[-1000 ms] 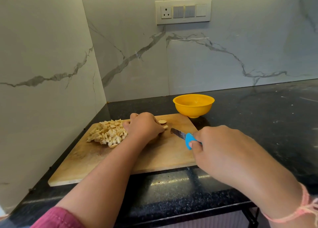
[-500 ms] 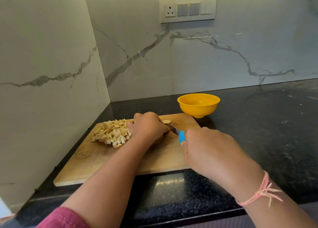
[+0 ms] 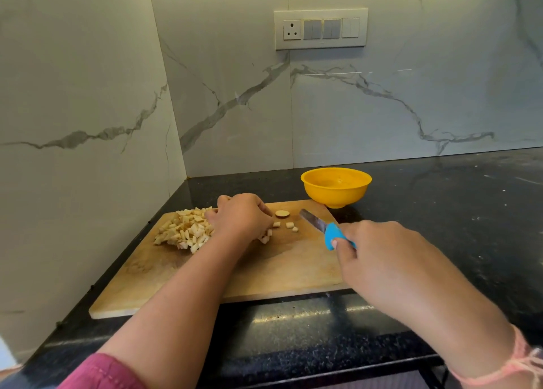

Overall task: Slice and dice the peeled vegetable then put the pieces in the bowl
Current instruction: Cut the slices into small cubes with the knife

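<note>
Right hand (image 3: 382, 259) grips the knife (image 3: 323, 229) by its handle; left hand (image 3: 241, 216) curls over diced pieces (image 3: 188, 231), hold hidden. Light, likely slippery cubes: scoop them.

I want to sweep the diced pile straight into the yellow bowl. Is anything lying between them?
Yes. The left hand rests on the board right beside the diced pile; past it, a round slice and the knife in the right hand come before the bowl.
</note>
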The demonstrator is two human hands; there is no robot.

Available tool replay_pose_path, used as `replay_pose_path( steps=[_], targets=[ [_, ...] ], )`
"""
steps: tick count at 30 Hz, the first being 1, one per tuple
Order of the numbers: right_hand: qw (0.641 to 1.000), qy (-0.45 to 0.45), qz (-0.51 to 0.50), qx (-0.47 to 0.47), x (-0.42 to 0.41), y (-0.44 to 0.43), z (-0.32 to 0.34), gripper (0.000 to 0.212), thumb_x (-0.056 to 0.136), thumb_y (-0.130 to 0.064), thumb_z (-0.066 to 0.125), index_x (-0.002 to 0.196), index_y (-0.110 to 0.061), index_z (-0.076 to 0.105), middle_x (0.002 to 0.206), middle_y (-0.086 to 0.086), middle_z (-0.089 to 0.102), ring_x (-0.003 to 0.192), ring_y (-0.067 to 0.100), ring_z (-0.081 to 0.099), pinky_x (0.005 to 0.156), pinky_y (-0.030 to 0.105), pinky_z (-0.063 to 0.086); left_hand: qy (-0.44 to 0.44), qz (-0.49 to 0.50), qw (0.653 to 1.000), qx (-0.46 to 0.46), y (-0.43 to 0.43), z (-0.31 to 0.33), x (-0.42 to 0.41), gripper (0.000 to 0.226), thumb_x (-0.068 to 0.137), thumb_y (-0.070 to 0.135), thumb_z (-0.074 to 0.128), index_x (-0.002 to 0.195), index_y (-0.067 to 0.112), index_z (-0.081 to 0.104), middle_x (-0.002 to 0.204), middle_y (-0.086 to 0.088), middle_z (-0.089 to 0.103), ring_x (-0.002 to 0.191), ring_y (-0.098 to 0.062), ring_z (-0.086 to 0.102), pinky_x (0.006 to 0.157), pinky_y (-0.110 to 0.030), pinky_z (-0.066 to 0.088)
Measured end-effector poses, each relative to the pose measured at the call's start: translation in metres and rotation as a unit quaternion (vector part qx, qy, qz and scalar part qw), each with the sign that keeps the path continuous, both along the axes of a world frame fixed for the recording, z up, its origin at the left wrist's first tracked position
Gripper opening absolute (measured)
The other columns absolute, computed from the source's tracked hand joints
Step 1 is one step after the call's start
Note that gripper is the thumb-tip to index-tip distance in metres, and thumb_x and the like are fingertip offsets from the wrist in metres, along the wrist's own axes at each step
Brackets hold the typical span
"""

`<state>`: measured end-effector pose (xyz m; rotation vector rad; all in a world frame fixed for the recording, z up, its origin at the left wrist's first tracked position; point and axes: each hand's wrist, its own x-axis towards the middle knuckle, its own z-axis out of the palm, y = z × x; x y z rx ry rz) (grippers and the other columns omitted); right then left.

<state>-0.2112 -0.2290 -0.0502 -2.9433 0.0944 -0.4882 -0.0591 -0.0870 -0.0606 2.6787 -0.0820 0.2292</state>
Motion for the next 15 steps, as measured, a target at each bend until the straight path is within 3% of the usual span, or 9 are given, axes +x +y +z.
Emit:
replay_pose_path(
  steps=[3,10,15],
  targets=[
    [1.0,0.004,0.001,-0.004,0.006,0.007,-0.008,0.031,0.1,-0.037,0.029,0.114,-0.023,0.053,0.07,-0.006,0.041,0.064,0.014,0.044,0.045,0.022,0.025,-0.017,0.005,1.0,-0.019,0.001,0.0,0.003,0.011,0.092,0.03,0.06,0.099,0.033,0.068,0.124,0.001,0.056,0.128,-0.025,0.031,0.101,-0.048,0.025],
    [0.998,0.009,0.054,0.022,0.013,0.027,-0.019,0.031,0.1,-0.039,0.028,0.115,-0.024,0.051,0.07,-0.008,0.039,0.054,0.004,0.032,0.045,0.02,0.021,-0.079,-0.023,0.996,-0.021,0.001,-0.006,0.011,0.026,0.095,0.038,0.055,0.12,0.035,0.056,0.126,0.007,0.058,0.126,-0.02,0.042,0.102,-0.043,0.026],
    [0.999,-0.041,0.001,0.031,0.018,0.004,-0.011,0.033,0.099,-0.04,0.028,0.113,-0.024,0.054,0.073,-0.005,0.046,0.062,0.012,0.045,0.046,0.022,0.028,-0.058,-0.076,0.995,0.015,-0.004,-0.012,0.025,0.038,0.094,0.037,0.054,0.131,0.038,0.045,0.128,0.015,0.056,0.129,-0.017,0.038,0.1,-0.043,0.022]
  ],
)
